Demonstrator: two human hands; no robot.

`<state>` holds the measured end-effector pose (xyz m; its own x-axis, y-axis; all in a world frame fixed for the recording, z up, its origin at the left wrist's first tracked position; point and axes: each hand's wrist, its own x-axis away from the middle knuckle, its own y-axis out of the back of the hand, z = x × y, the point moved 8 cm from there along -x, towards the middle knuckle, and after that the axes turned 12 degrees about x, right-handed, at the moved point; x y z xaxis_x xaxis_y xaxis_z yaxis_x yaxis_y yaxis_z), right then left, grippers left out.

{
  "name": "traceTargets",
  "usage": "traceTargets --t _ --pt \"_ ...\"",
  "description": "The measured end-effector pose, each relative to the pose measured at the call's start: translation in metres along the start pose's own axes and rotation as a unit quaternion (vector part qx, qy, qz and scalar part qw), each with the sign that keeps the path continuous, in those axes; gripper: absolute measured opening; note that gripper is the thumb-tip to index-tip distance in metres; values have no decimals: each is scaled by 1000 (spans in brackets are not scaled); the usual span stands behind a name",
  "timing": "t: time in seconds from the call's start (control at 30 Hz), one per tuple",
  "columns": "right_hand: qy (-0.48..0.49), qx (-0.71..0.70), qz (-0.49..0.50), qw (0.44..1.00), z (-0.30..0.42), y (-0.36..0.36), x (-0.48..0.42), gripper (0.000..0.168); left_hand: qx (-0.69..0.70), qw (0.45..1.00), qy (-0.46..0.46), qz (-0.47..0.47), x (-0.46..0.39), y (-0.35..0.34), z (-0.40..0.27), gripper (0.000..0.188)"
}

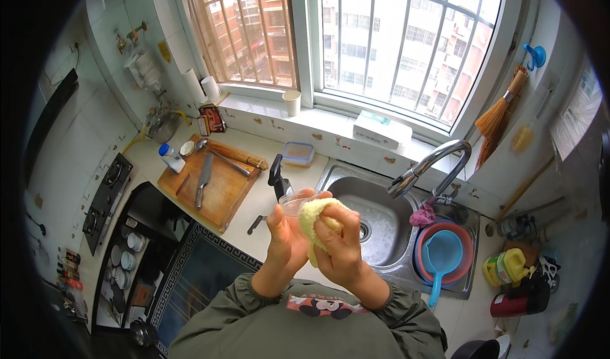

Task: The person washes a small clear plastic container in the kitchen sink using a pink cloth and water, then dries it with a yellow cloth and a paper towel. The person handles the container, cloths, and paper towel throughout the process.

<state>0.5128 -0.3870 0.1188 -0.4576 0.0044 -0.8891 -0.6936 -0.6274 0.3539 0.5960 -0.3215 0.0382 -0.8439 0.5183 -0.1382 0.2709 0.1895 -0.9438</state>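
My left hand (289,237) holds a clear plastic container (291,201) up in front of my chest, thumb on its near side and fingers behind. A yellow cloth (312,223) is bunched in my right hand (339,242), pressed against the container's right side. The cloth and fingers hide part of the container. Both hands are above the counter edge, left of the stainless steel sink (343,168). Just behind them stands an object with a black handle (276,178), its lower part covered by my hands.
A wooden cutting board (228,192) bears a kitchen knife (205,180), a ladle (224,156) and a blue-capped jar (171,158). A lidded plastic box (298,154) sits by the wall. The chrome faucet (429,166) arches over the sink. Right of it, a blue dipper (442,252) rests in stacked basins (469,259).
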Motion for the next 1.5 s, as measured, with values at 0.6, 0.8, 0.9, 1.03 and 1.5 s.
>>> traceTargets --t 0.6,0.8,0.9,1.03,1.5 --pt "-351 -534 -9 770 -59 -41 53 43 125 978 105 133 15 -24 26 91" --pt "-492 -503 -161 692 -76 -53 68 46 -51 995 23 79 -2 -16 28 85" --pt "-513 -508 -180 668 -78 -59 74 44 -129 986 -77 66 -17 -8 19 80" --pt "-533 -512 -98 666 -73 -67 82 42 -330 890 -290 120 -26 -32 -14 70" --pt "-142 -101 60 983 -40 -39 34 44 -262 940 -126 -176 -60 43 -15 45"
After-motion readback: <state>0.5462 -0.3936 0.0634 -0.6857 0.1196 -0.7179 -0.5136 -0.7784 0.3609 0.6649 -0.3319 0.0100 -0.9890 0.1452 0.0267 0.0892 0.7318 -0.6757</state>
